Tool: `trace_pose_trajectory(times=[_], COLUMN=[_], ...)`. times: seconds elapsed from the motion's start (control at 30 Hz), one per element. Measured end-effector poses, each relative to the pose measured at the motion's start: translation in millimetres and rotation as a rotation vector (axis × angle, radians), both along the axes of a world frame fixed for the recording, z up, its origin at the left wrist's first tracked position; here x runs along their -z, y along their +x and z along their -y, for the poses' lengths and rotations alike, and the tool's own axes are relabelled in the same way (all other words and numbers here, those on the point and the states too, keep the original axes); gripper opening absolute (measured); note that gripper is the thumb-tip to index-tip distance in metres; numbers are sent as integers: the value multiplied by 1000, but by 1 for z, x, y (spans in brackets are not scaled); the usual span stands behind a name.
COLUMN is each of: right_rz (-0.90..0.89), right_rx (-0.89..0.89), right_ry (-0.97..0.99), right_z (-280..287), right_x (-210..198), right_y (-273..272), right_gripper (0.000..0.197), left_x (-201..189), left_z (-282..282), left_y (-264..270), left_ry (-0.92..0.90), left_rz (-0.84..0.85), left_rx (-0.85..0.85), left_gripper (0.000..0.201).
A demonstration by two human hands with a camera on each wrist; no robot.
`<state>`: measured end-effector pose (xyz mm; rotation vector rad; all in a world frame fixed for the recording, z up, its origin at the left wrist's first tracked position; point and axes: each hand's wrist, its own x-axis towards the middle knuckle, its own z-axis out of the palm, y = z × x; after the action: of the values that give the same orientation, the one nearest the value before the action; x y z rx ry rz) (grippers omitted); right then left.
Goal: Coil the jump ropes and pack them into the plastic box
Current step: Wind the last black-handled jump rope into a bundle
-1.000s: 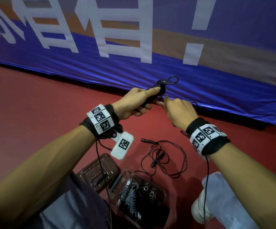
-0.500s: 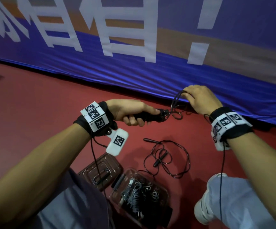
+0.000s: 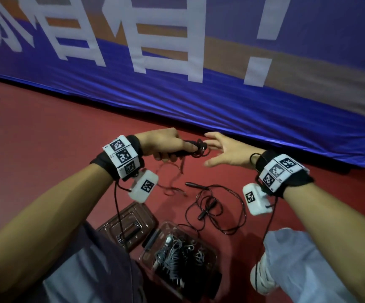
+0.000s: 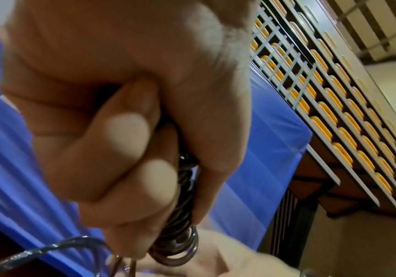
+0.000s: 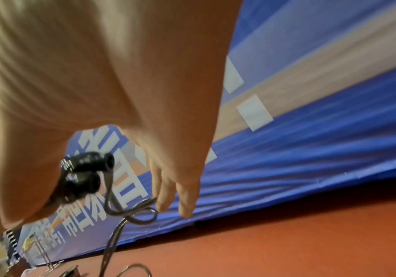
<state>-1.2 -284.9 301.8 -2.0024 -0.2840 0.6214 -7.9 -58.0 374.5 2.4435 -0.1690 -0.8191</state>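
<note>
Since half a second ago, our right hand (image 3: 227, 150) has let go of the cord loops and come down from the banner's edge; it is now spread flat, palm up, just right of the bundle, and our left hand (image 3: 164, 145) has lifted a little.

Our left hand has its fingers (image 4: 130, 127) curled tight round the two black handles of the jump rope (image 3: 195, 148), with the cord wound in coils about them; the thumb lies along the top. The right fingers (image 5: 166, 187) are straight and hold nothing, their tips just beside a loose loop of cord that sticks out from the handle ends. A length of cord trails down from the bundle toward the red floor (image 3: 46, 149).

On the floor below our hands a second jump rope (image 3: 216, 206) lies in loose loops, uncoiled. Nearer to us stands the clear plastic box (image 3: 212, 252), open, with wound ropes inside it. Its lid (image 3: 131, 224) lies flat just left of it. The blue banner (image 3: 199, 101) runs along the far edge of the floor.
</note>
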Motion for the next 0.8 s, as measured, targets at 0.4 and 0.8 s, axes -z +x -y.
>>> trace_pose_trajectory(times=[0.4,0.8], right_rz=[373,484], right_rx=[67,172], right_ry=[248,178], right_z=[-32,-40], right_x=[1,-21], right_y=[0,-4], right_gripper=[80,49], left_x=[-17,-25], left_z=[-12,-31], left_y=[7,14], left_ry=[-284,-759], left_rz=[-360,-621], left_rx=[-74,-113], left_gripper=[41,46])
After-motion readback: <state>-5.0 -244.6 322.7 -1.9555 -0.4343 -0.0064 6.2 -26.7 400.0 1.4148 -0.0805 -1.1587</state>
